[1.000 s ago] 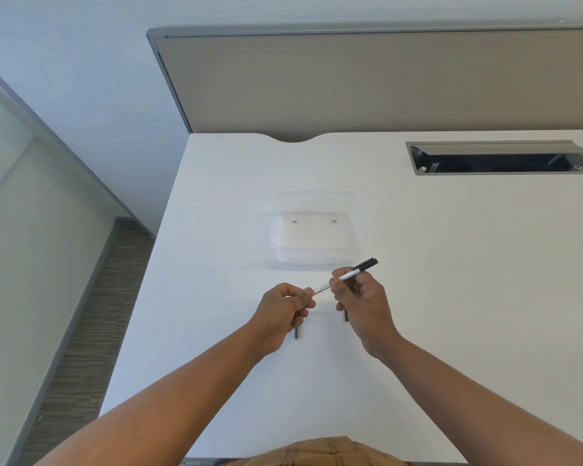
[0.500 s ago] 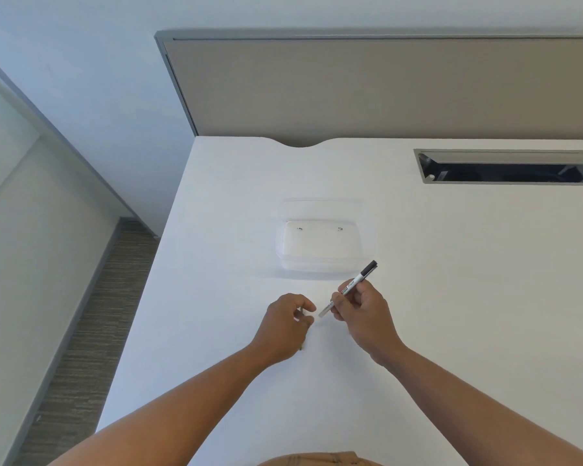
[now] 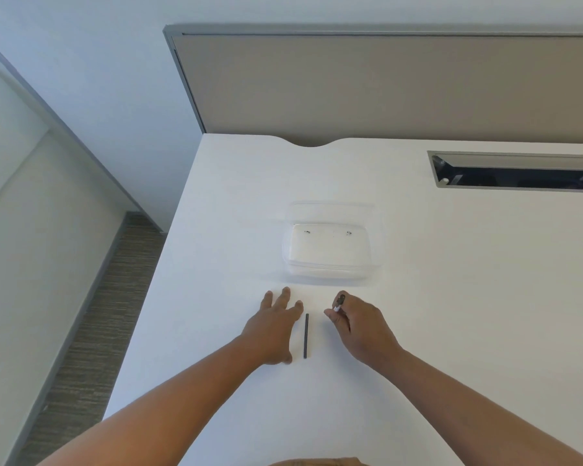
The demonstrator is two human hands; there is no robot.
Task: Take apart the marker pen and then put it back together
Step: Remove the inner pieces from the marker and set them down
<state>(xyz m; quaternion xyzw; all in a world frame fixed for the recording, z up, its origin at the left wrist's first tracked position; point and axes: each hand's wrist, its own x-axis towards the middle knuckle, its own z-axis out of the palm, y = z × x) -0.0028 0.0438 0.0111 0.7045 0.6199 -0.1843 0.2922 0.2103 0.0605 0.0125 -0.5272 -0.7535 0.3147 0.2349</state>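
Observation:
A thin dark rod (image 3: 306, 336), a part of the marker pen, lies lengthwise on the white desk (image 3: 451, 297) between my hands. My left hand (image 3: 275, 326) rests just left of the rod with its fingers spread and holds nothing. My right hand (image 3: 357, 322) is closed around the marker body (image 3: 339, 302); only its white barrel end and black tip stick out above the fingers. The remainder of the marker is hidden in that fist.
A clear plastic box (image 3: 330, 252) with its lid open sits just beyond my hands. A metal cable slot (image 3: 519, 169) is cut into the desk at the far right. A beige partition (image 3: 384, 85) closes the desk's back. The desk's left edge drops to carpet.
My left hand has let go of the marker, opened and dropped flat onto the desk. My right hand lowered the marker toward the desk. The dark rod, earlier half hidden, now lies in full view.

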